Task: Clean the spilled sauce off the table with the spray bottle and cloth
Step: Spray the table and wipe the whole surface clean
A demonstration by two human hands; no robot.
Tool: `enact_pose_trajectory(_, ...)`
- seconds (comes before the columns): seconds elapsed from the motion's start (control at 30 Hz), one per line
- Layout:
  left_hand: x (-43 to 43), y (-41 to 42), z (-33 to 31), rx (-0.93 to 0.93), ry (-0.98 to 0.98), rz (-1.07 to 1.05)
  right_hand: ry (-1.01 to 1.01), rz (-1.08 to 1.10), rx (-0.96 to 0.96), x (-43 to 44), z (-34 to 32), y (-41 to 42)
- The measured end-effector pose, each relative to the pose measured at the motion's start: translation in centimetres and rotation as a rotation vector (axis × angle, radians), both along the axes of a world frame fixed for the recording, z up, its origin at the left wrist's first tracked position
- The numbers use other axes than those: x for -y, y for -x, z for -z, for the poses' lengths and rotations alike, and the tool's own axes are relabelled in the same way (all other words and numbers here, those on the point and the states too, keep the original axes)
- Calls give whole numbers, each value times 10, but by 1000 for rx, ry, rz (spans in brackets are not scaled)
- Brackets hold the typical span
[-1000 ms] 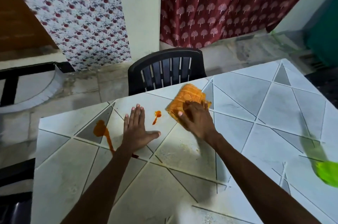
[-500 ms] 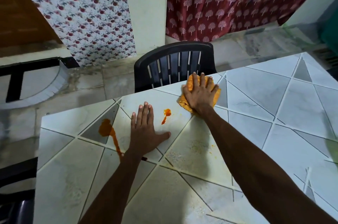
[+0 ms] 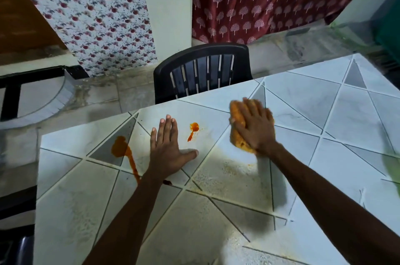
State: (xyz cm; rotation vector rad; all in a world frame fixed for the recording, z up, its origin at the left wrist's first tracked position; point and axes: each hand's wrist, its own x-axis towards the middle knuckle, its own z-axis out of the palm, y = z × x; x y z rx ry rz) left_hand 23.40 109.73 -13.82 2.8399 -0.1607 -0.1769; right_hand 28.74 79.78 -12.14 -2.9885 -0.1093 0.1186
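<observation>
The left hand (image 3: 168, 152) lies flat on the tiled table (image 3: 313, 100), with its fingers straight and close together and its thumb spread out to the right. It holds nothing. The right hand (image 3: 254, 128) presses down on an orange cloth (image 3: 236, 112) with straight fingers, the palm on top of the cloth. The cloth is bunched under the hand and shows at the hand's left side and near the wrist. It lies on the table to the right of the left hand, near the far edge.

Between the two hands there is a small sauce spot (image 3: 193, 129) with a thin tail, just beside the left fingers and apart from the cloth. A larger sauce spill (image 3: 121, 149) lies left of the left hand, and a streak runs from it toward the left forearm. The surface in front of the cloth looks wet and smeared.

A black plastic chair (image 3: 203, 72) stands behind the far edge of the table. At the right border there is a blurred green shape (image 3: 391, 169), and I cannot tell what it is.
</observation>
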Motion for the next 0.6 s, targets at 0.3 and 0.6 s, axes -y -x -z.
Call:
enact_pose_trajectory(0.3,-2,0,3,7,-18,-3,-2,-163,-23,-78,-5,-13)
enact_pose_trajectory(0.6,2,1,-4,-51,-8,-19,14,42,-35,3,-5,15)
